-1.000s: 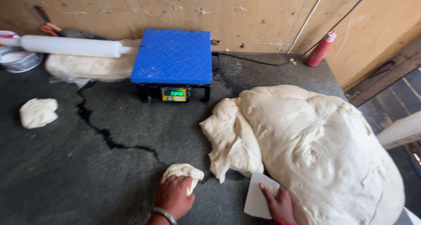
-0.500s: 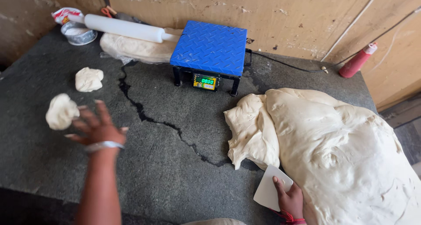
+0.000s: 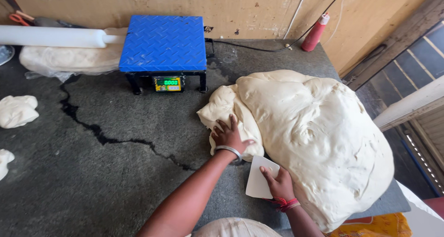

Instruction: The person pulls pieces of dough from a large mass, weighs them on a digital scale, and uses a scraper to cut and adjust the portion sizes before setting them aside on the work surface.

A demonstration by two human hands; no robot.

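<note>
A very large mass of pale dough (image 3: pixel 314 135) covers the right side of the dark stone table (image 3: pixel 115 172). My left hand (image 3: pixel 229 135) lies flat, fingers spread, on the lobe of dough that sticks out at the mass's left edge. My right hand (image 3: pixel 277 181) holds a white plastic dough scraper (image 3: pixel 259 184) against the near edge of that lobe, just below my left wrist. A metal bangle is on my left wrist and red thread on my right.
A blue-topped digital scale (image 3: pixel 163 45) with a green display stands at the back. A white rolling pin (image 3: pixel 55 36) and a bagged dough slab (image 3: pixel 64 59) lie back left. Two small dough pieces (image 3: pixel 17 111) sit at the left edge. A red bottle (image 3: pixel 314 32) stands back right. A crack (image 3: pixel 106 137) runs across the table.
My left hand has dropped a small dough piece at the far left and come back right onto the big dough's edge. My right hand stayed by the dough with the scraper.
</note>
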